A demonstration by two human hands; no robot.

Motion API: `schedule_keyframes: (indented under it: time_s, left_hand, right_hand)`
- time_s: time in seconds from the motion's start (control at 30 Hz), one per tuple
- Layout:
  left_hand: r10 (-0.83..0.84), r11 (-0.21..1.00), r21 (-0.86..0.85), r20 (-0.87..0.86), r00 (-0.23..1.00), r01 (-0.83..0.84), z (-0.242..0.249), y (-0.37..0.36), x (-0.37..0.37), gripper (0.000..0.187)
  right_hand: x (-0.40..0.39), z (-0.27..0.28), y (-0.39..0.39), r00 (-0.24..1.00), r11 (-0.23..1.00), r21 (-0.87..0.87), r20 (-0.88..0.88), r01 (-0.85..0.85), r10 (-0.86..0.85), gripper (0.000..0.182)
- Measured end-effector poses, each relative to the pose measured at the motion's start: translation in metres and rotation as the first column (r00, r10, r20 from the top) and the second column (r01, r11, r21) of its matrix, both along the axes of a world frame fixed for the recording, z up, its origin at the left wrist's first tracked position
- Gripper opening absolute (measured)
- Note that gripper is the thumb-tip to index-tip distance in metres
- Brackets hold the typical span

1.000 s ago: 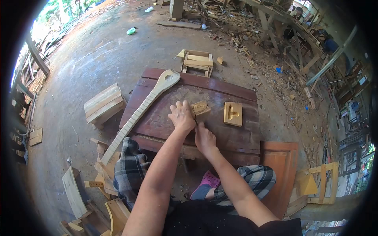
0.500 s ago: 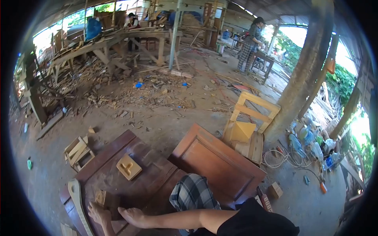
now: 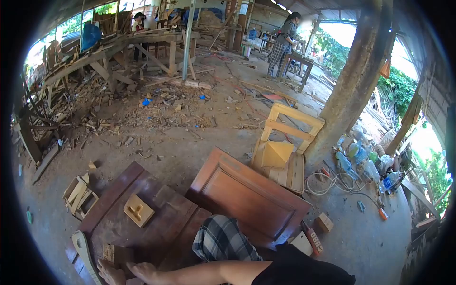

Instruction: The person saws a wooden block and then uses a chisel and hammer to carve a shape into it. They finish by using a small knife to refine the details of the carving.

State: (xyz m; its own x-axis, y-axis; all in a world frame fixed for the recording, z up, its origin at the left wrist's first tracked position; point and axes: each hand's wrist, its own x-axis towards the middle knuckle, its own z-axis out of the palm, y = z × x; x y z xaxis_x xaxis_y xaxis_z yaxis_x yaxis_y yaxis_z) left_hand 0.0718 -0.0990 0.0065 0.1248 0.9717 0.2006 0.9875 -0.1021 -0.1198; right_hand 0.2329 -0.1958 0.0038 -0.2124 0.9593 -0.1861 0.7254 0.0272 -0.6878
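At the bottom left, my left hand (image 3: 111, 272) is low over the dark wooden panel (image 3: 173, 216), beside a small wood block (image 3: 109, 252). My right hand (image 3: 144, 272) reaches in from the right, close to my left hand and just below a dark block (image 3: 124, 255). Whether either hand grips a block is unclear. A light wooden piece with a carved hollow (image 3: 138, 211) lies farther up the panel. Left of my hands is a long pale wooden piece with a rounded, holed end (image 3: 81, 244).
A reddish panel (image 3: 247, 197), a wooden chair frame (image 3: 289, 124) and a power strip (image 3: 313, 240) are to the right. A crate of offcuts (image 3: 80, 195) stands left. Plastic bottles (image 3: 346, 164) lie by the post (image 3: 354, 71). Two people work in the background.
The whole view has shifted, so the panels, chair and blocks appear farther left. Both hands now sit lower and more to the left in the picture, still near the blocks.
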Motion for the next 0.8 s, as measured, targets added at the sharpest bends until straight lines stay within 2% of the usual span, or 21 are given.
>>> schedule_keyframes:
  time_s: [0.03, 0.07, 0.1, 0.13, 0.2, 0.27, 0.3, 0.33, 0.37, 0.43, 0.47, 0.5, 0.6, 0.67, 0.7, 0.77, 0.8]
  left_hand:
    - [-0.001, 1.000, -0.003, -0.012, 1.000, 0.001, 0.001, -0.002, -0.001, 0.075]
    - [0.029, 1.000, 0.007, 0.053, 0.998, -0.029, 0.006, -0.003, -0.001, 0.068]
    - [0.060, 0.998, 0.018, 0.123, 0.991, -0.063, 0.011, -0.004, 0.001, 0.061]
    - [0.060, 0.998, 0.017, 0.121, 0.991, -0.063, 0.016, -0.006, 0.005, 0.061]
    - [0.235, 0.972, -0.069, 0.219, 0.947, -0.225, 0.030, -0.009, 0.022, 0.049]
    - [0.192, 0.981, -0.068, 0.193, 0.962, -0.182, 0.040, -0.011, 0.020, 0.047]
    - [0.140, 0.989, -0.062, 0.164, 0.976, -0.131, 0.039, -0.012, 0.020, 0.045]
    - [0.107, 0.993, 0.037, 0.192, 0.976, -0.116, 0.032, -0.013, 0.019, 0.044]
    - [0.095, 0.995, -0.002, 0.192, 0.977, -0.097, 0.044, -0.016, 0.025, 0.045]
    - [0.022, 0.999, -0.050, 0.200, 0.979, -0.013, 0.030, -0.011, 0.013, 0.047]
    - [0.009, 0.998, 0.064, 0.161, 0.987, -0.019, 0.027, -0.010, 0.013, 0.048]
    - [0.027, 0.999, 0.020, 0.162, 0.987, -0.031, 0.028, -0.007, 0.009, 0.047]
    - [0.041, 0.993, 0.100, 0.150, 0.988, -0.056, 0.035, -0.009, 0.022, 0.044]
    - [0.071, 0.988, 0.129, 0.140, 0.988, -0.089, 0.033, -0.010, 0.022, 0.043]
    - [0.084, 0.986, 0.130, 0.138, 0.987, -0.102, 0.033, -0.012, 0.025, 0.043]
    - [0.121, 0.992, 0.024, 0.110, 0.987, -0.125, 0.040, -0.013, 0.029, 0.045]
    - [0.091, 0.996, 0.008, 0.153, 0.984, -0.093, 0.043, -0.015, 0.028, 0.045]
  right_hand:
    - [-0.029, -0.029, 0.037, 0.998, 0.993, 0.112, 0.045, 0.044, -0.050, 0.028]
    - [-0.055, -0.055, 0.067, 0.991, 0.970, 0.229, 0.087, 0.082, -0.105, 0.021]
    - [-0.056, -0.051, 0.069, 0.979, 0.931, 0.347, 0.125, 0.110, -0.162, 0.016]
    - [-0.052, -0.050, 0.064, 0.979, 0.932, 0.346, 0.123, 0.111, -0.162, 0.016]
    - [-0.006, 0.024, 0.030, 0.962, 0.966, 0.165, 0.220, -0.201, 0.162, 0.034]
    - [-0.003, -0.008, 0.015, 0.959, 0.953, 0.213, 0.231, -0.217, 0.167, 0.034]
    - [0.008, 0.001, 0.005, 0.958, 0.937, 0.266, 0.237, -0.226, 0.163, 0.035]
    - [0.009, 0.017, 0.009, 0.958, 0.978, 0.016, 0.205, -0.206, 0.199, 0.035]
    - [0.006, 0.010, 0.011, 0.959, 0.979, 0.003, 0.204, -0.203, 0.198, 0.035]
    - [-0.010, -0.005, 0.023, 0.994, 0.922, 0.381, 0.109, -0.073, 0.034, 0.031]
    - [-0.008, 0.015, 0.039, 0.994, 0.992, 0.118, -0.094, -0.047, 0.059, 0.031]
    - [-0.052, -0.060, 0.077, 0.998, 0.934, 0.351, -0.005, 0.061, -0.064, 0.019]
    - [-0.023, -0.023, 0.054, 0.999, 0.923, 0.384, 0.018, 0.030, -0.040, 0.017]
    - [0.003, 0.021, 0.014, 0.999, 0.987, 0.158, 0.037, -0.003, -0.003, 0.028]
    - [0.006, 0.025, 0.006, 0.999, 0.987, 0.159, 0.036, -0.016, 0.011, 0.028]
    - [0.007, 0.032, 0.004, 0.998, 0.995, 0.076, 0.015, 0.062, -0.063, 0.028]
    - [-0.023, -0.050, 0.018, 0.990, 0.848, 0.523, 0.051, 0.085, -0.131, 0.031]
